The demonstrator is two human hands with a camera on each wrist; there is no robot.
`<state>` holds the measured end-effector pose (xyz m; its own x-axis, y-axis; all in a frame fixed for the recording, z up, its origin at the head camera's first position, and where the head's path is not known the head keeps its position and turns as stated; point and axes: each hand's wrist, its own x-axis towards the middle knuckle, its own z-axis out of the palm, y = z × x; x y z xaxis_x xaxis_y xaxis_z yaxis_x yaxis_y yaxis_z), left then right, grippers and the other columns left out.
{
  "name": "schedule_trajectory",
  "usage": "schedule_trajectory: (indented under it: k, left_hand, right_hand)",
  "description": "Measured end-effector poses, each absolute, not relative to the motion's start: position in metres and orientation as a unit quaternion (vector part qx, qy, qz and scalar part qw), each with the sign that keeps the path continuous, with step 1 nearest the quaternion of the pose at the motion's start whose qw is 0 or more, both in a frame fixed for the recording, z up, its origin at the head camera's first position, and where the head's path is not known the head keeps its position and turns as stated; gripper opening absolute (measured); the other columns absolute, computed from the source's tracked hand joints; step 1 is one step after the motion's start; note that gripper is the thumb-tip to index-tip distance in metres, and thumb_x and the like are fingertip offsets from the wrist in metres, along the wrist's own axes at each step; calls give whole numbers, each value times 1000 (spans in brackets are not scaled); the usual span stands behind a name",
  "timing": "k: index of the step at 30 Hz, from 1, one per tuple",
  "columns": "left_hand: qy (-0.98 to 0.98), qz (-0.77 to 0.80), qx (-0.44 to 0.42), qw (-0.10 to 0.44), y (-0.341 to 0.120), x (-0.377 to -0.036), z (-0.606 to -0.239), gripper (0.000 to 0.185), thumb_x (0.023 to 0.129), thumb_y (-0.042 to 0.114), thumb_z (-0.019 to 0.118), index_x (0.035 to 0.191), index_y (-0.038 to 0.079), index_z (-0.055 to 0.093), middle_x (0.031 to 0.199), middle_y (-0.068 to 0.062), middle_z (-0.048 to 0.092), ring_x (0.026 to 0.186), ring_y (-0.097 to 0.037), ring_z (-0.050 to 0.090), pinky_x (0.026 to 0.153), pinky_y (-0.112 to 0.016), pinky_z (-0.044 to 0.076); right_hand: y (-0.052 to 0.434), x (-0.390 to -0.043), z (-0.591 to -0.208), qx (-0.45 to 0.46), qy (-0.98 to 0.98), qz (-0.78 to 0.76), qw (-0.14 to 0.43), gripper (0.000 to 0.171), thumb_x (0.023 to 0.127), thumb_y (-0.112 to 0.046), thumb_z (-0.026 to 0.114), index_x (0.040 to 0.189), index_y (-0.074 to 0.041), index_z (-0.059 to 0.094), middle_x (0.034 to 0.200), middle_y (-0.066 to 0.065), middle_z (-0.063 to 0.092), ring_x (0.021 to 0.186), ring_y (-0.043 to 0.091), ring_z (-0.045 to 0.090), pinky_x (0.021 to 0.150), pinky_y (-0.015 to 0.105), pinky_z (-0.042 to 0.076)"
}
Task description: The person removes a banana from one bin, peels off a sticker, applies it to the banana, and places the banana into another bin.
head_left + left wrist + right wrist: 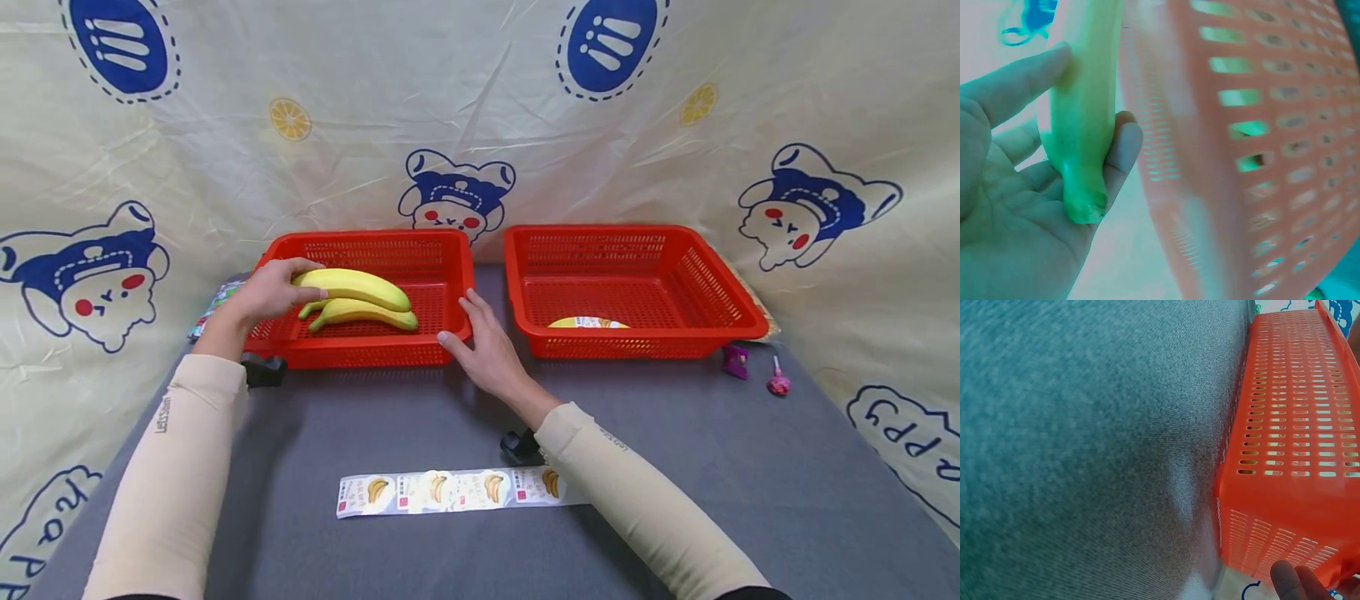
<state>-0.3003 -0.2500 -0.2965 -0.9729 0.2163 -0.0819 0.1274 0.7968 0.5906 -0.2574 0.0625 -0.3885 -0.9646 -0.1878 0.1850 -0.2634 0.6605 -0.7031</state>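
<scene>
A sticker strip (457,490) lies nearest, at 6 o'clock on the table (375,433). The left hand (268,292) curls its fingers around the stem end of the upper banana (360,286) in the left basket (450,250); its long axis runs toward 3 o'clock. The right hand (487,350) rests with straight fingers on the basket's near right corner.

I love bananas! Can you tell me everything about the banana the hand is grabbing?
The top banana is long, curved, smooth and yellow, greenish in the left wrist view. It lies on its side in the left red basket, resting on a second banana beneath it. The left hand grips one end, thumb on one side and fingers on the other. That end looks stubby and a bit rough.
</scene>
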Motion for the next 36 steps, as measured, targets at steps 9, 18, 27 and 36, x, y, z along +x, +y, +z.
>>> schedule_trajectory:
  k: [9, 18, 27, 36]
  left_hand:
    - [922, 382, 70, 6, -248, -260, -273, 59, 90, 37, 60, 140, 11, 43, 126, -14, 51, 106, -23, 47, 84, -22, 41]
    - [901, 424, 84, -33, -238, -203, -281, 56, 89, 39, 62, 139, 22, 45, 122, -3, 50, 105, -17, 46, 76, -9, 44]
    - [902, 409, 139, 23, -230, -169, -324, 49, 87, 31, 67, 131, 16, 52, 113, -6, 56, 97, -21, 51, 74, -21, 50]
    - [907, 393, 130, 82, -203, -170, -377, 43, 84, 28, 70, 121, 10, 58, 97, -7, 62, 83, -18, 53, 67, -28, 44]
  right_hand:
    - [64, -261, -390, 133, -909, 392, 48, 76, 86, -47, 60, 148, -15, 30, 158, -4, 18, 143, 23, 26, 111, 49, 31]
    - [65, -261, -388, 140, -910, 389, 46, 76, 86, -48, 60, 147, -14, 31, 158, -3, 18, 142, 23, 26, 110, 50, 33]
    - [69, -261, -377, 140, -913, 382, 11, 78, 85, -45, 63, 148, -17, 28, 158, -6, 17, 143, 21, 26, 104, 44, 40]
    - [74, -261, -369, 148, -918, 368, -23, 77, 86, -41, 63, 149, -16, 26, 159, -4, 15, 144, 24, 24, 107, 47, 36]
